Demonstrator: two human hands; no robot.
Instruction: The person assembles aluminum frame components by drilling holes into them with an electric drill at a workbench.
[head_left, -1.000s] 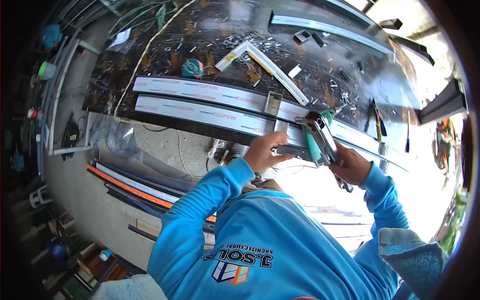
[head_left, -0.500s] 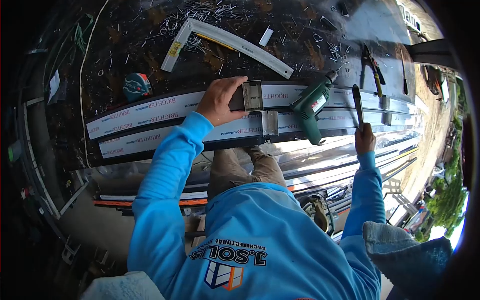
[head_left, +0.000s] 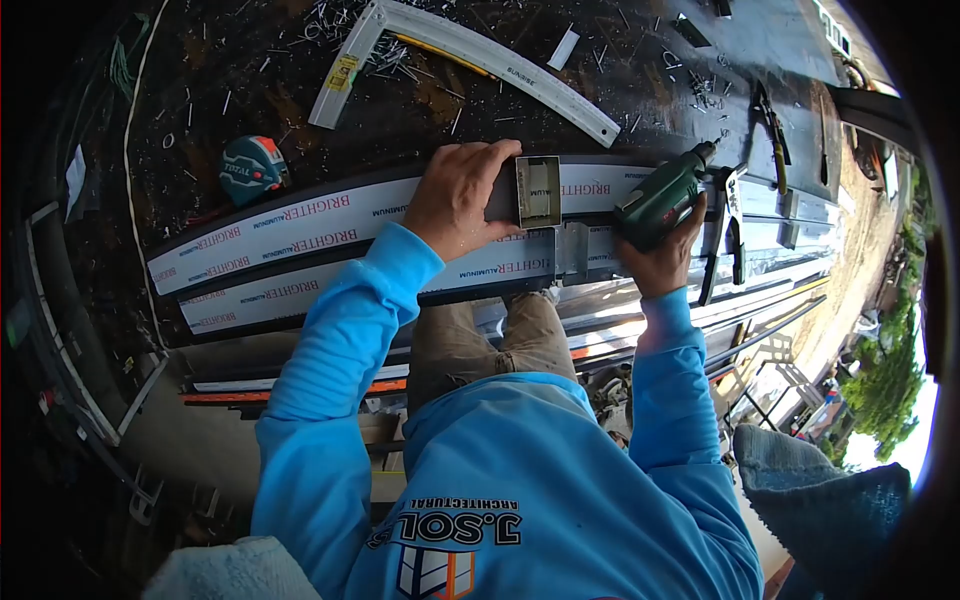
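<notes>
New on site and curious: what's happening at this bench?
A person in a blue shirt works at a dark bench strewn with metal shavings. Their left hand presses on the far aluminium profile, beside a short channel piece set across it. Their right hand grips a green drill over the profiles. A tape measure sits nearby.

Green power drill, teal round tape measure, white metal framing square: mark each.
Green power drill [head_left: 662, 198]: head view, on its motor body.
Teal round tape measure [head_left: 252, 168]: head view, on its case.
White metal framing square [head_left: 505, 68]: head view, on its long arm.
</notes>
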